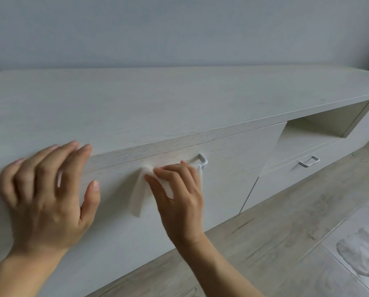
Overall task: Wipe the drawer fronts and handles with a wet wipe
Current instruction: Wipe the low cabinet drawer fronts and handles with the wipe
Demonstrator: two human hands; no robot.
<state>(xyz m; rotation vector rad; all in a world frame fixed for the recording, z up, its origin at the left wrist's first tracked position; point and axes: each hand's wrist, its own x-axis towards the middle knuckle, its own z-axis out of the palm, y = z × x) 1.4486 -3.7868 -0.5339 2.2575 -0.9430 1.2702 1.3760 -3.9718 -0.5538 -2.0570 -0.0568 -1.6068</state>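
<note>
A crumpled white wet wipe (139, 189) is being pressed against the pale wood-grain drawer front (232, 168) at the centre of the frame, just left of a curved silver metal handle (203, 160). The wipe is being grasped by the right hand (179, 196), with fingers curled over it and the thumb pinching it. The left hand (46, 189) is being rested at the lower left on the top edge of the long whitish low cabinet (157, 99), fingers released and spread. A second silver handle (308, 161) is being shown on a smaller drawer at the right
</note>
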